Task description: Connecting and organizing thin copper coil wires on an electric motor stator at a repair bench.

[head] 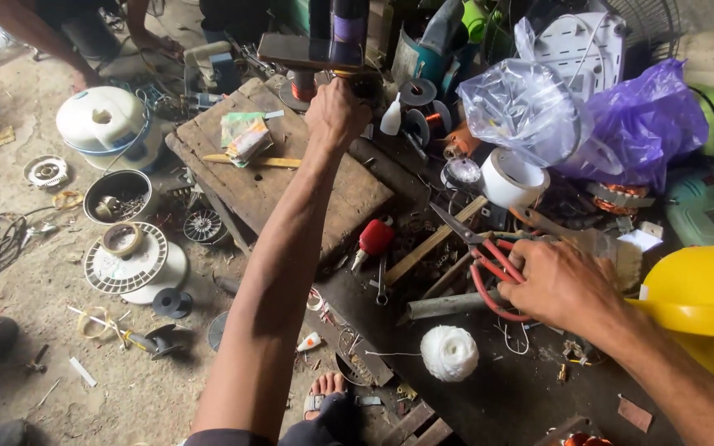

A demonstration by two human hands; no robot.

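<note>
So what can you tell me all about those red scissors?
The scissors have thin red loop handles, plastic-coated by the look of them, and dark metal blades that stand open, tips pointing up and left. They lie low over the cluttered dark workbench, above a wooden stick. The right hand grips the handles, fingers covering part of the loops. A white ball of string sits apart, below them.

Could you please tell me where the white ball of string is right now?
The string ball lies on the dark bench at lower centre of the head view, just below and left of the right hand holding the red scissors.
</note>
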